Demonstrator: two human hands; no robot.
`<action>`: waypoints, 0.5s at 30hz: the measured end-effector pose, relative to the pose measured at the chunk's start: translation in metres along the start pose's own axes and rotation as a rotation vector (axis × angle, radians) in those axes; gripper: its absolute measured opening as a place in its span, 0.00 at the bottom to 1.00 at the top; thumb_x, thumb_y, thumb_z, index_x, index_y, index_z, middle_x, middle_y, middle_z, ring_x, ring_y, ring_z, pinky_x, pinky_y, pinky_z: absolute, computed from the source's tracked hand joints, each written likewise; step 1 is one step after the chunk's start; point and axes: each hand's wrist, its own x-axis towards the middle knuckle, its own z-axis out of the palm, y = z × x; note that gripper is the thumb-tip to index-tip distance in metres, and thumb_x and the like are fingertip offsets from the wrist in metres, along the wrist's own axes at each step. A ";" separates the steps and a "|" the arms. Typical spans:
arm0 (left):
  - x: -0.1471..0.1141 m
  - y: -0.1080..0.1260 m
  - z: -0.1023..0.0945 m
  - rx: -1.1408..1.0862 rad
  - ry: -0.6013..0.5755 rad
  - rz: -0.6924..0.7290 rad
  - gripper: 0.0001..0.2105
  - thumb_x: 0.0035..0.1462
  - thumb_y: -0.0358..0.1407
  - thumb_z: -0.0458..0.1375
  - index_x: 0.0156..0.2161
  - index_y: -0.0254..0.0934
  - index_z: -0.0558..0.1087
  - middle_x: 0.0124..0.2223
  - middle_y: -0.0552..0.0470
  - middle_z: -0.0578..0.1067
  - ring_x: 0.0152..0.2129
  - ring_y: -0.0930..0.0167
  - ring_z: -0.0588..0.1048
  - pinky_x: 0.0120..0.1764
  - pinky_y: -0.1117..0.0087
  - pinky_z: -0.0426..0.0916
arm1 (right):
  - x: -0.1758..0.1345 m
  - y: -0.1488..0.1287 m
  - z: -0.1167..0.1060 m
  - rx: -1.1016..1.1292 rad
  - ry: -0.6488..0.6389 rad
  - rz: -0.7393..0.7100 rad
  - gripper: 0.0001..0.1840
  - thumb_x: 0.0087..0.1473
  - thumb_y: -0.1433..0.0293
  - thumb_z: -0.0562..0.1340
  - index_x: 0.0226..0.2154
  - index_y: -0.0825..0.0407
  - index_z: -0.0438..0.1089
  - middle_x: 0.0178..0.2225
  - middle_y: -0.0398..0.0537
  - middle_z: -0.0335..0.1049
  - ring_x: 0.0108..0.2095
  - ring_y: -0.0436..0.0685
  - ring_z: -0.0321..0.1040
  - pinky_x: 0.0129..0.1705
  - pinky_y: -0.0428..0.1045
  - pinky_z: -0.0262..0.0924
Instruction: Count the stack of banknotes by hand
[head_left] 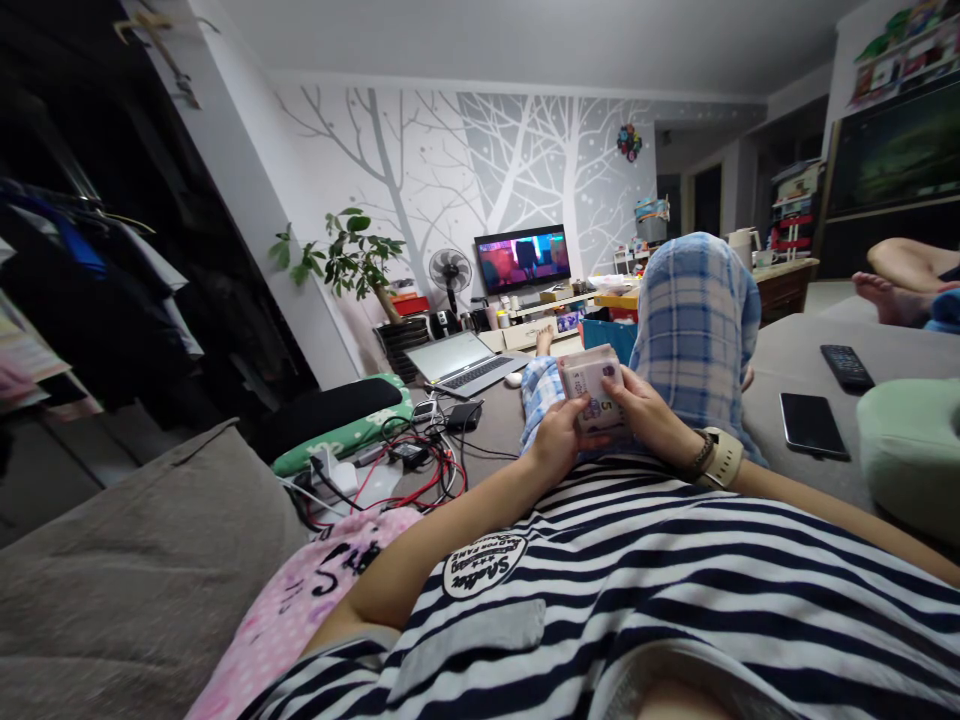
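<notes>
A thick stack of banknotes (pixel 592 378), the front one printed with a 5, is held upright above my lap. My left hand (pixel 559 437) grips its lower left side, thumb across the front. On the right side, my right hand (pixel 651 415) closes round the stack, its thumb near the upper right corner. A pale watch (pixel 724 458) and a dark bracelet are on my right wrist. Behind the notes rises my bent knee in blue plaid trousers (pixel 694 320). Most of my fingers are hidden behind the stack.
An open laptop (pixel 480 375) lies beyond my hands to the left, near tangled red and black cables (pixel 427 470). To the right lie a phone (pixel 814 424), a remote control (pixel 846 367) and a green cushion (pixel 911 450). Another person's bare foot (pixel 889 298) shows at far right.
</notes>
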 end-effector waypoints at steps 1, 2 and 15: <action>0.001 0.000 0.000 -0.022 0.013 0.006 0.15 0.62 0.33 0.55 0.50 0.30 0.76 0.38 0.44 0.83 0.30 0.65 0.81 0.25 0.69 0.75 | 0.000 0.001 0.000 -0.007 0.011 -0.010 0.26 0.49 0.48 0.69 0.41 0.50 0.70 0.35 0.45 0.75 0.35 0.57 0.70 0.36 0.51 0.66; 0.001 0.001 0.000 -0.046 0.027 0.008 0.15 0.62 0.33 0.54 0.50 0.29 0.76 0.38 0.44 0.83 0.29 0.66 0.80 0.24 0.70 0.74 | 0.000 0.002 -0.001 -0.011 0.029 -0.017 0.27 0.48 0.48 0.69 0.42 0.49 0.69 0.34 0.44 0.73 0.34 0.56 0.70 0.35 0.50 0.66; -0.004 0.004 0.004 -0.150 0.099 -0.006 0.14 0.59 0.28 0.56 0.49 0.30 0.76 0.33 0.47 0.81 0.27 0.68 0.79 0.24 0.72 0.73 | -0.007 -0.008 -0.002 -0.191 0.173 -0.164 0.23 0.49 0.49 0.70 0.24 0.49 0.66 0.21 0.40 0.63 0.24 0.52 0.57 0.26 0.49 0.53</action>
